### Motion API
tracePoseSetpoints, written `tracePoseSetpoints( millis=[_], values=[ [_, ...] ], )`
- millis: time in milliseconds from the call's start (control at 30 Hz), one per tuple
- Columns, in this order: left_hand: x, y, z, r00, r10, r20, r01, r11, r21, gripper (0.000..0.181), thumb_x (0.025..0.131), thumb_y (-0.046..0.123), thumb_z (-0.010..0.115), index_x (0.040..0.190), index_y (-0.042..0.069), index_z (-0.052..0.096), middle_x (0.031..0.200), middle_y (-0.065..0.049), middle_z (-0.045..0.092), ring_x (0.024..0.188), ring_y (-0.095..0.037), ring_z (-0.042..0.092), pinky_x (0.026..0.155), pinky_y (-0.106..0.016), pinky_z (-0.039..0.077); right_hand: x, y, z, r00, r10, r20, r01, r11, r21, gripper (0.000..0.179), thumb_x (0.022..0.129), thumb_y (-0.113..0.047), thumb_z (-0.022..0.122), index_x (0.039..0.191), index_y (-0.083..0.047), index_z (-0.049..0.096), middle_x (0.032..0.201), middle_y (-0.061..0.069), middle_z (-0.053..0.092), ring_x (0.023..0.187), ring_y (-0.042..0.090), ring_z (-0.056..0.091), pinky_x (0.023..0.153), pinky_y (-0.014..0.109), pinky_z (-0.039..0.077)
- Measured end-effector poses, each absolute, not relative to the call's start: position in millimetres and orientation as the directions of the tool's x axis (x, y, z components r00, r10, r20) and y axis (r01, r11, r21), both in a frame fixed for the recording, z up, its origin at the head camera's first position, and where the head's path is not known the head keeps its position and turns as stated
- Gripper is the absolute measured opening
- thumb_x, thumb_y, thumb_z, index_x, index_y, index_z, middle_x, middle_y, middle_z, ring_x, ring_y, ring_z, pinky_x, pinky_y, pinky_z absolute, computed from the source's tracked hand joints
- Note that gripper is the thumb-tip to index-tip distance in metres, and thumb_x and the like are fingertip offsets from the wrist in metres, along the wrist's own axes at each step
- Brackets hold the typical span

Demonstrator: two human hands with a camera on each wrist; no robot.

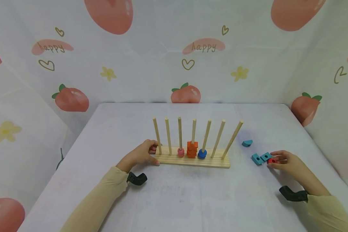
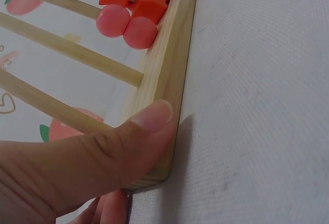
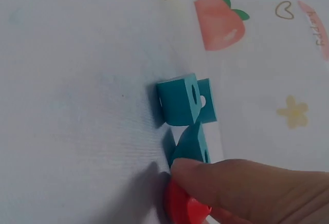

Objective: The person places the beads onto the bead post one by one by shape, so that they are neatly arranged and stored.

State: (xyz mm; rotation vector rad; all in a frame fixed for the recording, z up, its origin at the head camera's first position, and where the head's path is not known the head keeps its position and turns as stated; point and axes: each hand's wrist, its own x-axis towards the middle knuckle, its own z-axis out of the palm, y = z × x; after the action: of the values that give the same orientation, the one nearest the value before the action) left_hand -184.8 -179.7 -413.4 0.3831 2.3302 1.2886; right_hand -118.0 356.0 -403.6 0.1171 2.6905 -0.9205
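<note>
My left hand (image 1: 142, 153) grips the left end of a wooden peg stand (image 1: 191, 162), thumb on its front edge and fingers behind. Upright wooden pegs rise from the base. Two round pink beads (image 2: 113, 21) sit on one peg, orange star beads (image 1: 192, 149) are stacked on the middle one, and a blue bead (image 1: 202, 154) lies low on the one beside it. Over at the right, my right hand (image 1: 288, 163) pinches a red bead (image 3: 182, 203) between thumb and fingers, low at the table. Teal blocks with holes (image 1: 257, 159) lie right beside it.
Another teal piece (image 1: 247, 143) lies farther back, between the stand and the right hand. The table is covered by a white cloth (image 1: 174, 199). Behind it hangs a white curtain (image 1: 150, 80) printed with peaches and flowers.
</note>
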Motion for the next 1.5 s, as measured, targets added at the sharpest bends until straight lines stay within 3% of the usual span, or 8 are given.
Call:
tracePoseSetpoints(
  millis=[300,533,633,767,833,967,1067,1500],
  values=[
    [-184.8,-176.8,-412.9,-0.854,0.463,-0.239,0.034,0.507,0.861,0.074,0.066,-0.007,0.084,0.129,-0.013,0.045,0.128,-0.024,0.038,0.119,-0.034,0.051,0.102,-0.033,0.049,-113.9,356.1,-389.2,-0.945,0.006,-0.326,0.201,0.798,-0.568,0.066,0.093,-0.041,0.062,0.129,0.012,0.045,0.121,0.035,0.051,0.105,0.044,0.050,0.073,0.038,0.051],
    [-185.2,-177.0,-414.0,-0.862,0.443,-0.248,0.023,0.522,0.853,0.076,0.065,-0.007,0.084,0.130,-0.012,0.046,0.126,-0.022,0.039,0.119,-0.033,0.051,0.102,-0.033,0.049,-108.9,341.1,-369.6,-0.975,0.021,-0.220,0.150,0.794,-0.589,0.061,0.095,-0.043,0.058,0.129,0.007,0.050,0.127,0.033,0.052,0.109,0.045,0.053,0.079,0.055,0.050],
    [-185.1,-177.6,-414.5,-0.862,0.439,-0.253,0.023,0.532,0.847,0.076,0.065,-0.006,0.084,0.130,-0.012,0.045,0.126,-0.023,0.039,0.119,-0.033,0.051,0.102,-0.034,0.049,-109.4,331.2,-359.3,-0.989,0.022,-0.146,0.108,0.782,-0.614,0.058,0.095,-0.043,0.059,0.129,0.003,0.054,0.121,0.027,0.061,0.097,0.014,0.064,0.078,0.048,0.050],
    [-185.4,-177.9,-415.0,-0.861,0.439,-0.257,0.019,0.533,0.846,0.077,0.065,-0.006,0.084,0.131,-0.012,0.045,0.127,-0.023,0.039,0.119,-0.033,0.050,0.102,-0.035,0.049,-108.7,315.0,-342.0,-0.998,0.028,-0.054,0.056,0.767,-0.640,0.055,0.094,-0.044,0.059,0.131,-0.003,0.055,0.114,0.021,0.067,0.078,-0.018,0.049,0.069,0.029,0.048],
    [-185.5,-178.1,-415.1,-0.861,0.440,-0.256,0.020,0.532,0.846,0.077,0.065,-0.006,0.084,0.131,-0.012,0.045,0.127,-0.023,0.039,0.118,-0.033,0.050,0.102,-0.035,0.049,-106.8,305.4,-332.0,-0.999,0.032,-0.009,0.030,0.755,-0.656,0.054,0.095,-0.044,0.059,0.132,-0.005,0.055,0.112,0.015,0.067,0.078,-0.019,0.050,0.067,0.022,0.047],
    [-185.6,-178.9,-415.0,-0.863,0.434,-0.258,0.015,0.532,0.847,0.076,0.065,-0.006,0.085,0.130,-0.011,0.046,0.128,-0.022,0.040,0.118,-0.031,0.050,0.102,-0.035,0.049,-101.2,286.0,-313.2,-0.995,0.052,0.089,-0.028,0.696,-0.718,0.047,0.094,-0.039,0.061,0.131,-0.011,0.057,0.103,-0.015,0.065,0.082,-0.018,0.054,0.066,0.011,0.047],
    [-185.5,-179.6,-414.3,-0.860,0.445,-0.250,0.028,0.530,0.848,0.076,0.065,-0.006,0.084,0.130,-0.012,0.045,0.128,-0.023,0.039,0.118,-0.032,0.050,0.102,-0.035,0.049,-96.2,270.3,-302.5,-0.981,0.065,0.180,-0.103,0.615,-0.782,0.040,0.093,-0.029,0.065,0.129,-0.014,0.059,0.098,-0.027,0.061,0.086,-0.014,0.058,0.070,0.004,0.047],
    [-186.4,-178.9,-411.4,-0.863,0.435,-0.256,0.021,0.538,0.843,0.076,0.065,-0.005,0.085,0.130,-0.011,0.046,0.125,-0.023,0.040,0.117,-0.032,0.050,0.103,-0.037,0.048,-87.3,208.2,-265.9,-0.827,0.012,0.563,-0.543,0.248,-0.803,0.037,0.085,0.012,0.065,0.121,0.008,0.061,0.109,0.004,0.065,0.098,0.010,0.064,0.089,0.012,0.051]
  ],
)
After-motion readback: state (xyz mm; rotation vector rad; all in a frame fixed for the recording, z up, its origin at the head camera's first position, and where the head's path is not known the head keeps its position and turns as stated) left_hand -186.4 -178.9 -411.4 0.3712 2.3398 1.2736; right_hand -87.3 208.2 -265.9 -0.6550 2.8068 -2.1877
